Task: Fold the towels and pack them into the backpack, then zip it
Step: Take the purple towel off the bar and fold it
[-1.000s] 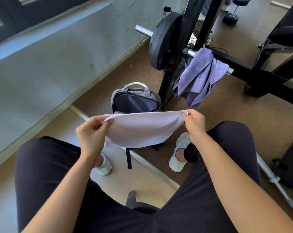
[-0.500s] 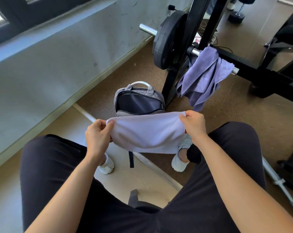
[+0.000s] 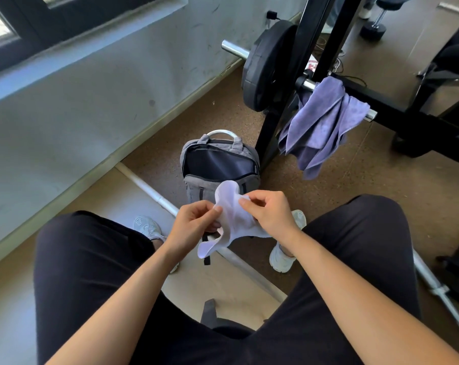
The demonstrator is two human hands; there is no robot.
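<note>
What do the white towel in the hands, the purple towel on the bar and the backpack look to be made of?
White towel: thin, smooth cloth, probably microfibre; it droops limply. Purple towel: thicker, matte, slightly napped fabric, likely terry or microfibre. Backpack: grey heathered woven fabric outside, dark smooth lining inside, likely synthetic.

We are finding no text, brand, number or sign that we can actually read anywhere here. We are noticing only a small red and white label (image 3: pixel 312 66) lying on the floor behind the black rack upright (image 3: pixel 281 122), and its markings are staying too small and blurred for us to make out. The grey backpack (image 3: pixel 220 167), the purple towel (image 3: pixel 320 125), the white towel (image 3: pixel 233 219) and the weight plate (image 3: pixel 265 67) are showing us no legible logo or lettering.
</note>
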